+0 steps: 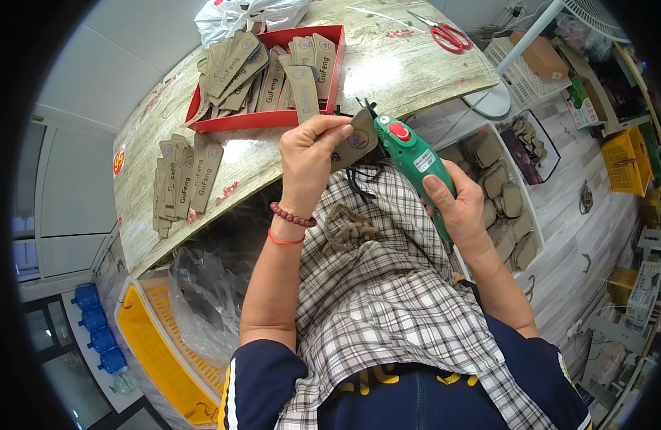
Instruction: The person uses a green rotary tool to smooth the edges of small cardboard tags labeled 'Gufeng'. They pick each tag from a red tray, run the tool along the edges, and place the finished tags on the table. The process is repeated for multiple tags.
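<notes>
The left hand (307, 154) is nearly closed, thumb and fingers pinching a flat tan tag (360, 136) with a rounded end, dark lettering and a small round emblem, held near the table's (395, 72) front edge. The right hand (459, 208) curls around a green power tool (416, 156) with a red button, its black tip close beside the tag. Beyond, a red box (241, 122) of similar tags sits near red-handled scissors (449, 37)

A pale wood-grain table (377, 61) stands between a white wall (119, 72) and whitish plank flooring (563, 215).
</notes>
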The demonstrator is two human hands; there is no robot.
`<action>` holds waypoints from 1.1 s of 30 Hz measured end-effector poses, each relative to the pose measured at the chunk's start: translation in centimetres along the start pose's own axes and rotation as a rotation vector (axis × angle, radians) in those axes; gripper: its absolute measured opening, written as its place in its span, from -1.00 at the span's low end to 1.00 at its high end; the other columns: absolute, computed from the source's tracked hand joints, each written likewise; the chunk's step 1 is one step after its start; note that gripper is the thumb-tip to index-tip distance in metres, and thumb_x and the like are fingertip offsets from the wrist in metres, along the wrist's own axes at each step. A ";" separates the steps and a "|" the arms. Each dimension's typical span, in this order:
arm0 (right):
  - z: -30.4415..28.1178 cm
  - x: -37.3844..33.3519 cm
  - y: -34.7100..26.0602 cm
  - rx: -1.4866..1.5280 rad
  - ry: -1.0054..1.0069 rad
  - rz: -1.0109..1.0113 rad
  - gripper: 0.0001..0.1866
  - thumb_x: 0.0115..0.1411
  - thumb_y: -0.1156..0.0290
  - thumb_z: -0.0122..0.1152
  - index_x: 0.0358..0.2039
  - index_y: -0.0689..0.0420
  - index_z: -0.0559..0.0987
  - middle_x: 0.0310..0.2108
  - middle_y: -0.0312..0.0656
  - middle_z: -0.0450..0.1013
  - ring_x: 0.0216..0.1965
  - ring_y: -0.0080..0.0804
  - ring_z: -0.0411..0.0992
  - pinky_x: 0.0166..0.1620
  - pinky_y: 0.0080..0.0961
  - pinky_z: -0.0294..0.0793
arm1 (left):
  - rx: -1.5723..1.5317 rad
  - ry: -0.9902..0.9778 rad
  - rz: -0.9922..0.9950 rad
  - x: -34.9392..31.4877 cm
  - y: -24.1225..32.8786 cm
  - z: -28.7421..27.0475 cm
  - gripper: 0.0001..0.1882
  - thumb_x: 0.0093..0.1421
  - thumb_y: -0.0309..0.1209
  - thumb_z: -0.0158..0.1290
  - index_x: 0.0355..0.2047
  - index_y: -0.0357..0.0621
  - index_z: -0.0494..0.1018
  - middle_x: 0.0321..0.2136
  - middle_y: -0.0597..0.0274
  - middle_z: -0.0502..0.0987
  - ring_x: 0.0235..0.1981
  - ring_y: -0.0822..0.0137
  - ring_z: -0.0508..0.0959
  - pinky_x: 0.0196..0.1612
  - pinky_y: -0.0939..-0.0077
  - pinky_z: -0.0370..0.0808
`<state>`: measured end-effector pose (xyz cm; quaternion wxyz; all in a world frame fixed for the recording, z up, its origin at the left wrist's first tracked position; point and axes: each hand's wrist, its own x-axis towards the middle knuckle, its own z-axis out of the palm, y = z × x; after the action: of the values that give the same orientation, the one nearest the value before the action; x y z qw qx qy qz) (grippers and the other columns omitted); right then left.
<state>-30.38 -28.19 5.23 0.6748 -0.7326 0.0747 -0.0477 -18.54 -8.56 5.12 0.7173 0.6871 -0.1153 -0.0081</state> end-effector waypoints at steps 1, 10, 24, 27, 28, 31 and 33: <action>-0.1 0.0 0.0 -0.005 -0.004 0.001 -0.48 0.22 0.03 0.22 -0.08 0.27 0.52 -0.56 -0.38 0.36 -0.58 -0.71 0.28 -0.50 -0.69 0.30 | 0.018 -0.011 0.004 0.1 0.2 -0.2 -0.90 0.12 -0.61 0.15 -0.34 -0.31 0.61 -0.49 0.35 0.59 -0.45 0.61 0.48 -0.35 0.70 0.43; 0.3 0.2 0.1 0.011 -0.092 0.003 -0.51 0.21 0.07 0.26 -0.08 0.26 0.52 -0.55 -0.40 0.36 -0.58 -0.72 0.27 -0.51 -0.70 0.27 | 0.410 -0.230 0.052 1.2 3.0 -3.9 -0.92 0.10 -0.57 0.16 -0.37 -0.31 0.59 -0.54 0.34 0.56 -0.46 0.61 0.47 -0.35 0.70 0.41; -0.1 0.0 2.2 -0.023 0.020 0.090 -0.50 0.23 0.04 0.20 -0.09 0.26 0.53 -0.53 -0.36 0.38 -0.56 -0.71 0.29 -0.52 -0.68 0.34 | 1.048 0.407 0.181 7.9 -2.6 -8.9 -0.68 0.01 -0.06 0.22 -0.45 -0.04 0.62 -0.51 0.19 0.53 -0.32 0.17 0.52 -0.16 0.28 0.37; 0.1 0.1 1.9 -0.011 0.018 0.102 -0.51 0.23 0.05 0.21 -0.09 0.26 0.53 -0.52 -0.36 0.38 -0.56 -0.71 0.29 -0.52 -0.68 0.34 | 1.167 0.303 -0.198 11.2 -2.2 -3.7 -0.54 -0.02 0.02 0.22 -0.32 -0.12 0.58 -0.24 0.03 0.61 -0.16 0.05 0.57 -0.07 0.24 0.38; 0.2 0.1 1.7 -0.008 0.026 0.089 -0.52 0.24 0.06 0.21 -0.09 0.26 0.53 -0.53 -0.36 0.38 -0.56 -0.70 0.29 -0.52 -0.67 0.35 | 1.029 0.314 -0.240 12.0 -3.2 -3.8 -0.53 -0.02 0.00 0.23 -0.28 -0.12 0.57 -0.24 0.02 0.61 -0.13 0.06 0.56 -0.03 0.21 0.38; 0.0 0.2 2.3 -0.036 0.019 0.067 -0.53 0.24 0.08 0.20 -0.10 0.27 0.53 -0.54 -0.36 0.38 -0.57 -0.70 0.30 -0.52 -0.67 0.36 | 0.758 0.405 -0.262 13.1 -6.0 -4.5 -0.55 -0.03 -0.10 0.26 -0.23 -0.17 0.58 -0.27 0.04 0.63 -0.16 0.13 0.59 -0.06 0.26 0.45; 0.2 0.3 2.4 -0.034 0.039 0.047 -0.54 0.24 0.08 0.21 -0.11 0.27 0.53 -0.55 -0.36 0.38 -0.60 -0.69 0.30 -0.53 -0.67 0.34 | 0.727 0.431 -0.268 13.5 -6.0 -4.2 -0.56 -0.02 -0.15 0.28 -0.22 -0.20 0.58 -0.28 0.05 0.63 -0.20 0.17 0.61 -0.10 0.31 0.48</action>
<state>-30.18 -28.19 2.83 0.6615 -0.7411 0.1056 -0.0449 -3.78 -7.04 1.11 0.4293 0.8896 0.1318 0.0836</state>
